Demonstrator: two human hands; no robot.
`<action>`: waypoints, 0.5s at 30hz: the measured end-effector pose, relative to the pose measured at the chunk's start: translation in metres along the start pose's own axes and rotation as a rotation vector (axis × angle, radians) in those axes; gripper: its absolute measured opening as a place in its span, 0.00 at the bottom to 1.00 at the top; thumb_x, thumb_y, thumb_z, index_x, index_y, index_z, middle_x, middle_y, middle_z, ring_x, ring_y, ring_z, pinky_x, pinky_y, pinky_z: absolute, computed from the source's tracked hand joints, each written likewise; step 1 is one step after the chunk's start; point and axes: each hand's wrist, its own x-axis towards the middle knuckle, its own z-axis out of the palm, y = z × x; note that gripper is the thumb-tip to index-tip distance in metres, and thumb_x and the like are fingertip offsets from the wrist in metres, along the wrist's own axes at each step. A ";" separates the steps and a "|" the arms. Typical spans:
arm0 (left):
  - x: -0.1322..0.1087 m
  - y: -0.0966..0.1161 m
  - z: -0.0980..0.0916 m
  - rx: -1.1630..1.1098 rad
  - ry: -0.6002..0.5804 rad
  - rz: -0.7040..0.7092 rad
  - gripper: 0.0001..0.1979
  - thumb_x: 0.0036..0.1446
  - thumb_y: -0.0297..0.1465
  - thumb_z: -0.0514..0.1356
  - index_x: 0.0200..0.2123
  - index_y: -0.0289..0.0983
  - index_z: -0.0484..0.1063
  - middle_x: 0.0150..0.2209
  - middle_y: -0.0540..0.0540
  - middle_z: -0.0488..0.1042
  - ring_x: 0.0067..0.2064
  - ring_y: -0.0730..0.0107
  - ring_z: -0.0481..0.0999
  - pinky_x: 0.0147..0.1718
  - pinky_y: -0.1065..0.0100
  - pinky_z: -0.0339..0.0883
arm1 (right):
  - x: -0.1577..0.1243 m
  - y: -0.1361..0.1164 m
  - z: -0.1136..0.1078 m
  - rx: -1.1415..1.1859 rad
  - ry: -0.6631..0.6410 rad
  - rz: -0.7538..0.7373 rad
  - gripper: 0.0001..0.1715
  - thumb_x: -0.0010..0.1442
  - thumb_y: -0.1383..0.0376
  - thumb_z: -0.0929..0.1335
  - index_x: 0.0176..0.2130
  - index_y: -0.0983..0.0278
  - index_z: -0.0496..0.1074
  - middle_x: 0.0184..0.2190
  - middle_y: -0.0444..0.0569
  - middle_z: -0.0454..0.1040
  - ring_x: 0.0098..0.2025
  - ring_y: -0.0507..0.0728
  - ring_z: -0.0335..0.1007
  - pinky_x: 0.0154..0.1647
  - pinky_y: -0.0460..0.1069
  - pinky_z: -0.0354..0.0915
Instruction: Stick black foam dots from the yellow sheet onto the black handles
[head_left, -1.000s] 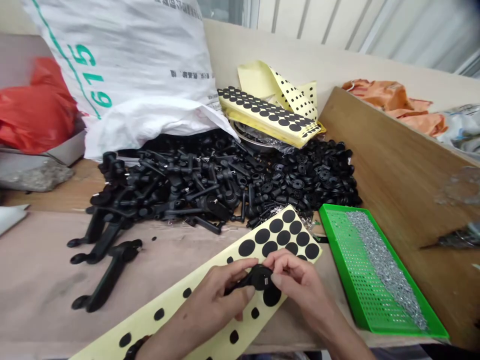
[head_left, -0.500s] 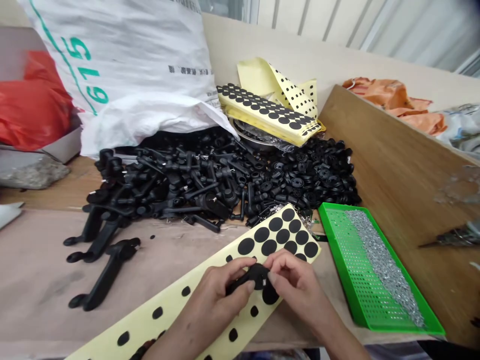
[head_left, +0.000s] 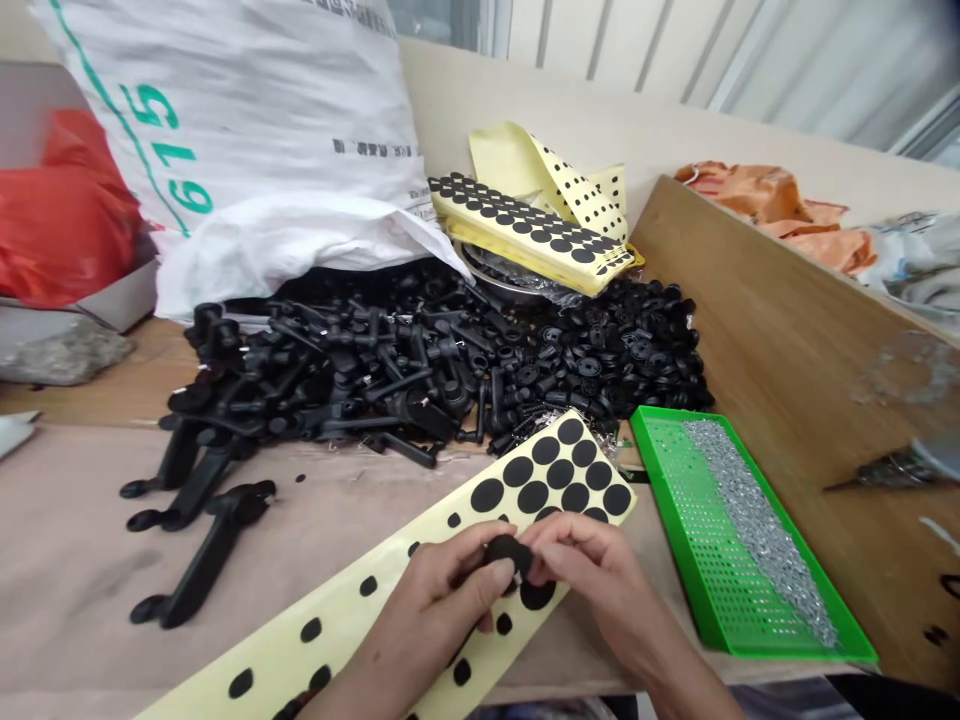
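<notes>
My left hand (head_left: 439,600) grips a small black plastic part (head_left: 507,552) between thumb and fingers, its rounded end facing up. At the right edge of that part, my right hand (head_left: 581,560) pinches with thumb and fingertips; its exact hold is partly hidden. Both hands are just above a pale yellow sticker sheet (head_left: 409,610). Large black round stickers (head_left: 487,495) fill its far end, while smaller black dots (head_left: 311,629) are spread over the near part. To the left, several black plastic handles (head_left: 206,560) lie on the table.
A heap of black plastic parts (head_left: 375,370) covers the back. Right of my hands sits a green tray (head_left: 664,545) with small metal pieces (head_left: 757,520). A wooden board (head_left: 780,350) slants along the right. Behind stand a white sack (head_left: 277,120) and stacked sticker sheets (head_left: 532,230).
The black part has been turned and raised slightly between my hands. My right fingers have closed in at its right edge. The view has shifted a little.
</notes>
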 end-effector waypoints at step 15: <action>-0.046 0.021 -0.019 0.075 0.068 -0.010 0.14 0.57 0.32 0.55 0.44 0.39 0.75 0.31 0.50 0.74 0.26 0.75 0.69 0.23 0.76 0.65 | -0.013 0.020 0.015 -0.701 -0.033 -0.290 0.16 0.64 0.58 0.61 0.49 0.56 0.70 0.39 0.48 0.78 0.37 0.56 0.76 0.38 0.45 0.71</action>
